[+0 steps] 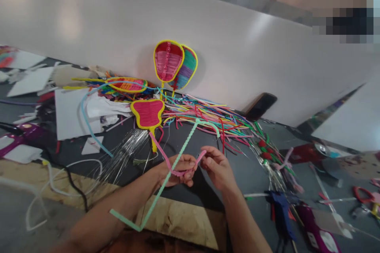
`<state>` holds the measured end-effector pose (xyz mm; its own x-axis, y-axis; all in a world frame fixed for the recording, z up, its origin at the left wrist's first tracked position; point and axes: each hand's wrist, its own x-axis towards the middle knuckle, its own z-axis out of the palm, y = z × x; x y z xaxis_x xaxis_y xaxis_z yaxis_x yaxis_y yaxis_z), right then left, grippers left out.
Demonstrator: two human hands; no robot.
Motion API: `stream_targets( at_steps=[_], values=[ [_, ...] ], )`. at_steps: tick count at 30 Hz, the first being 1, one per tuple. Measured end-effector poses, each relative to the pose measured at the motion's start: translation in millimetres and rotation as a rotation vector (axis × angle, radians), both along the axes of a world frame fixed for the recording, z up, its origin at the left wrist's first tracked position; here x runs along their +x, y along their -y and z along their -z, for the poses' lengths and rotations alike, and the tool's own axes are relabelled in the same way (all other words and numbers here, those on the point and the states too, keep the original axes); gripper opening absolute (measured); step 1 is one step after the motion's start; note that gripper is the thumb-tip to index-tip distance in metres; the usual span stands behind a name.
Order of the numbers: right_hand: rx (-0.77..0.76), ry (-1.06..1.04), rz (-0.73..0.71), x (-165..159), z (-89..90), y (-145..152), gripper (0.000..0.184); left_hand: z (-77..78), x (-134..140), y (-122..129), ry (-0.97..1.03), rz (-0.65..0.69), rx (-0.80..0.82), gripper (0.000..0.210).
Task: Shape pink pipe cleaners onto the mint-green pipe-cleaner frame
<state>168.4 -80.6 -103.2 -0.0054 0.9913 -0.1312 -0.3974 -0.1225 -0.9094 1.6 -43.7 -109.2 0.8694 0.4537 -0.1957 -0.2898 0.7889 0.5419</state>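
Note:
My left hand (181,167) has its fingers closed round a pink pipe cleaner (162,151), bent, with one end rising up to the left. The other end of it sticks out between my hands, and the fingertips of my right hand (216,167) pinch at it. A long mint-green twisted pipe cleaner (160,193) crosses in front of my left hand, bent near both ends; what supports it is hard to make out. Just beyond my hands lies a small yellow-edged fan shape (147,114) filled with dark pink.
Two yellow-rimmed fans (168,61) lean on the grey partition (103,27). Loose pipe cleaners (208,114) pile along its foot, with a phone (261,104) beside them. Thin wires (126,154) lie left; a blue glue gun (280,211) and red scissors (362,195) lie right.

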Motion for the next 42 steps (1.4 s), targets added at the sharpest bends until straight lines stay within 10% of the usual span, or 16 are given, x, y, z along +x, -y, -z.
stream_targets(
  at_steps=[9,22,42],
  values=[
    [-0.027,-0.269,-0.094,-15,1.0,1,0.021,6.1,5,4,-0.135,0.045,0.083,0.023],
    [-0.085,-0.201,0.102,-27,5.1,0,0.020,2.8,8,4,-0.197,0.104,0.060,0.027],
    [0.007,0.161,-0.091,-5,14.4,-6,0.015,-0.9,2,2,-0.070,0.052,0.004,0.031]
  ],
)
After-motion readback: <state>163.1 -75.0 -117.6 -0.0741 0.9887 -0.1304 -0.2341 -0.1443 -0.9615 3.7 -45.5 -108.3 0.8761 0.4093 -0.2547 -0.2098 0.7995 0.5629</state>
